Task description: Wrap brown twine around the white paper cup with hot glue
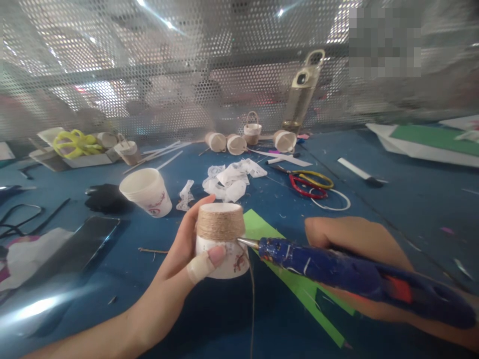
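Mesh (pixel 168 94) lines the far edge of the worktop (pixel 392 212); left grip (pixel 181 267) clasps the cup (pixel 234 253), right grip (pixel 359 239) the glue gun (pixel 329 264): glue goes best thinly below the twine (pixel 220 223).

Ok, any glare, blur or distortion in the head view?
Head view: glare washes out the lower left; light streaks cross the perforated panel; background beyond it is blurred, upper right pixelated; the water bottle leans, perhaps from wide-angle distortion; the twine-wrapped paper cup looks fairly sharp.
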{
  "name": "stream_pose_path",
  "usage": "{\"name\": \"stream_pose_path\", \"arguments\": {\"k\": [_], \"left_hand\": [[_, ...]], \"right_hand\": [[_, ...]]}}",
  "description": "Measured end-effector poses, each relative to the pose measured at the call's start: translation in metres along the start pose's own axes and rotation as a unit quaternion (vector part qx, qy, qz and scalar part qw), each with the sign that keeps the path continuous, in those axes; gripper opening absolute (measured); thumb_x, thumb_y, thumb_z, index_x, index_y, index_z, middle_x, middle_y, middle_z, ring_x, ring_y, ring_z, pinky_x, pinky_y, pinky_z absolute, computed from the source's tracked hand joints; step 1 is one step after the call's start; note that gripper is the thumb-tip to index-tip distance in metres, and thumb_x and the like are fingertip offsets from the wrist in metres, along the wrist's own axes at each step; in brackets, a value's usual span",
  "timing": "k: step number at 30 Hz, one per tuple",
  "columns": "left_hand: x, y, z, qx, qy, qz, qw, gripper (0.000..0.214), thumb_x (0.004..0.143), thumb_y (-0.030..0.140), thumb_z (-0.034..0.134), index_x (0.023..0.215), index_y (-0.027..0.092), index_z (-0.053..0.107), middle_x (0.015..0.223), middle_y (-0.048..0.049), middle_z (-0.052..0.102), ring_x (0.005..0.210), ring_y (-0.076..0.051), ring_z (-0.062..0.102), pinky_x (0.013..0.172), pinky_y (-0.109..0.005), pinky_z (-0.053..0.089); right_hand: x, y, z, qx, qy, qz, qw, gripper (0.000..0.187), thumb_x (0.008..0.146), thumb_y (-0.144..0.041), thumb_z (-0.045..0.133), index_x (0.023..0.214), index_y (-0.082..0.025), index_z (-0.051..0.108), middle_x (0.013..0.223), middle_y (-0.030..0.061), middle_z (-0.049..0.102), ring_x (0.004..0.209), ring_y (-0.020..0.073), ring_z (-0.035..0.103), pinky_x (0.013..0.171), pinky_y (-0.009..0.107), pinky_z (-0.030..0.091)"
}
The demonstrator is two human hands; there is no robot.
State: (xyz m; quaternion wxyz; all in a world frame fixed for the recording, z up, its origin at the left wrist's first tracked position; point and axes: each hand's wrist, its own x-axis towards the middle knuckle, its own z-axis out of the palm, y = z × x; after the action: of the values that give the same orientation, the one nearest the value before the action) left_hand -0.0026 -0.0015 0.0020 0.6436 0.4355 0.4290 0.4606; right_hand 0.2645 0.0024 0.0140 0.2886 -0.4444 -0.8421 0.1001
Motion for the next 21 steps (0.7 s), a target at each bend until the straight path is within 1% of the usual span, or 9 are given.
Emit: {"name": "stream_pose_path", "arguments": {"k": [2, 6, 10, 13, 15, 19, 21], "left_hand": [[0.0, 0.001, 0.001, 0.01, -0.002, 0.002, 1.0, 0.073, 0.086, 0.039, 0.078, 0.152, 0.04, 0.047, 0.146, -0.0036, 0.064, 0.132, -0.035, 0.056, 0.099, -0.039, 0.053], [0.003, -0.002, -0.001, 0.019, -0.01, 0.018, 1.0, 0.071, 0.087, 0.038, 0.079, 0.15, 0.042, 0.047, 0.144, -0.0027, 0.062, 0.125, -0.03, 0.06, 0.097, -0.035, 0.055], [0.005, -0.006, -0.007, 0.022, -0.036, 0.039, 0.998, 0.068, 0.09, 0.039, 0.076, 0.15, 0.043, 0.044, 0.144, -0.003, 0.059, 0.124, -0.029, 0.061, 0.097, -0.037, 0.056], [0.005, -0.004, -0.007, 0.029, -0.025, 0.036, 0.999, 0.068, 0.09, 0.042, 0.075, 0.15, 0.042, 0.044, 0.147, -0.0025, 0.057, 0.128, -0.03, 0.057, 0.098, -0.038, 0.056], [0.005, -0.001, -0.004, 0.021, -0.009, 0.024, 0.999, 0.069, 0.088, 0.043, 0.077, 0.149, 0.04, 0.044, 0.148, -0.0018, 0.057, 0.127, -0.03, 0.058, 0.097, -0.037, 0.055], [0.007, 0.003, 0.003, 0.007, 0.041, -0.003, 0.999, 0.07, 0.084, 0.043, 0.08, 0.146, 0.037, 0.048, 0.137, 0.0002, 0.065, 0.117, -0.025, 0.063, 0.094, -0.033, 0.052], [0.008, 0.003, 0.003, -0.001, 0.041, 0.002, 0.999, 0.068, 0.083, 0.042, 0.081, 0.144, 0.037, 0.05, 0.134, 0.0012, 0.067, 0.113, -0.024, 0.065, 0.09, -0.032, 0.053]], "right_hand": [[0.0, 0.005, 0.003, 0.002, -0.004, -0.041, 0.999, 0.022, 0.074, -0.02, 0.05, 0.072, -0.028, 0.03, 0.056, -0.0083, 0.036, 0.047, 0.0133, 0.027, 0.05, 0.032, 0.026], [0.0, 0.012, 0.008, -0.014, 0.008, -0.056, 0.998, 0.023, 0.073, -0.017, 0.049, 0.074, -0.028, 0.028, 0.056, -0.0089, 0.036, 0.046, 0.0125, 0.029, 0.051, 0.031, 0.025], [0.001, 0.013, 0.007, -0.011, 0.029, -0.086, 0.996, 0.021, 0.076, -0.02, 0.051, 0.073, -0.028, 0.031, 0.057, -0.0103, 0.037, 0.045, 0.0112, 0.03, 0.049, 0.029, 0.024], [0.001, 0.013, 0.007, -0.014, 0.03, -0.074, 0.997, 0.022, 0.078, -0.021, 0.051, 0.072, -0.027, 0.031, 0.057, -0.0104, 0.036, 0.045, 0.0106, 0.03, 0.047, 0.027, 0.023], [0.002, 0.012, 0.007, -0.009, 0.03, -0.057, 0.998, 0.023, 0.079, -0.022, 0.051, 0.071, -0.027, 0.03, 0.057, -0.0103, 0.035, 0.046, 0.0104, 0.029, 0.047, 0.027, 0.023], [0.006, 0.007, 0.008, 0.0, 0.03, 0.004, 1.0, 0.023, 0.081, -0.021, 0.052, 0.07, -0.026, 0.032, 0.056, -0.0098, 0.036, 0.048, 0.0103, 0.032, 0.048, 0.028, 0.023], [0.008, 0.005, 0.008, 0.028, 0.025, 0.035, 0.999, 0.024, 0.082, -0.022, 0.052, 0.069, -0.026, 0.032, 0.056, -0.0097, 0.036, 0.049, 0.0102, 0.033, 0.049, 0.029, 0.023]]}}
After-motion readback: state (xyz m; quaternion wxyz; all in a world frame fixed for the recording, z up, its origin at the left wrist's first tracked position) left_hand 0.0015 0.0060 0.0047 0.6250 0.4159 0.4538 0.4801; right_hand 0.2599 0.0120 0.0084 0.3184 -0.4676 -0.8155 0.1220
